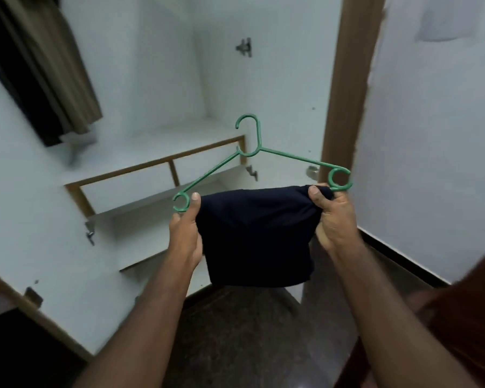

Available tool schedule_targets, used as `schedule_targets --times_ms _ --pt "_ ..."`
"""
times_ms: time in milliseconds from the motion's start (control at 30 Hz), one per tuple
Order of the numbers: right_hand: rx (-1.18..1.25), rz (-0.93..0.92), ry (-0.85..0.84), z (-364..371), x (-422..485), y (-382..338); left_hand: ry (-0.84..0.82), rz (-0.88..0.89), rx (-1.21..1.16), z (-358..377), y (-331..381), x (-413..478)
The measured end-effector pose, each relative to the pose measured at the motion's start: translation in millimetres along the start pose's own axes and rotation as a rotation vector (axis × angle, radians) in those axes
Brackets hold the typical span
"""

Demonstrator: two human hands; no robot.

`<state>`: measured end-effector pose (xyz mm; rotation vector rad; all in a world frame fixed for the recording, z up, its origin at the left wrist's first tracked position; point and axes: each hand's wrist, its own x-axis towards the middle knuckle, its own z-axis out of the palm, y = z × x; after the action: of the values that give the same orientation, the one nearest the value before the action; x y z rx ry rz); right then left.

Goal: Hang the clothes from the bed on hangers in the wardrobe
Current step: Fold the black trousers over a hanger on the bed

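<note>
**Both hands on the garment and hanger, centre frame**

My left hand [186, 228] grips the left edge of the navy garment [255, 236], thumb beside the left end loop of the green hanger [291, 158]. My right hand [331, 217] pinches the cloth's upper right corner, just under the right loop. Behind them the white wardrobe [165, 79] stands open, with free room above its shelf [151, 147]. The brown door edge [347, 93] rises close by the right loop. Tan and black clothes [48, 74] hang upper left. I count one hanger and one garment held.

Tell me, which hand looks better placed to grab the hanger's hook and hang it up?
Probably the left hand. It is slightly nearer the hook of the hanger and only pinches the dark garment at its edge. The right hand grips the bunched end and could steady it.
</note>
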<state>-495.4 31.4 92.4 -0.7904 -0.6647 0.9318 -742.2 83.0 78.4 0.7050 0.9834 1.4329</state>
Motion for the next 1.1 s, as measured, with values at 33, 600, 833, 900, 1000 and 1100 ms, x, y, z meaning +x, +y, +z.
schedule_targets --times_ms 33,600,833,900,1000,1100 --pt "0.006 0.015 -0.029 9.9 18.8 4.6 0.012 0.006 -0.093 1.9 5.8 14.7" --pt "0.079 0.044 -0.469 228.2 279.8 25.1 0.042 0.520 0.217 14.4 204.9 204.9" --pt "0.115 -0.059 -0.605 363.8 370.2 13.0 0.054 0.673 0.110 29.7 328.7 293.9" --pt "0.125 -0.078 -0.617 399.9 396.4 11.5 0.068 0.699 0.123 35.8 365.7 319.1" --pt "0.114 -0.078 -0.622 445.1 429.4 14.9 0.103 0.704 0.151 40.1 406.2 355.3" --pt "0.117 -0.057 -0.610 486.4 463.8 26.9 0.144 0.706 0.148 38.3 433.0 395.7"
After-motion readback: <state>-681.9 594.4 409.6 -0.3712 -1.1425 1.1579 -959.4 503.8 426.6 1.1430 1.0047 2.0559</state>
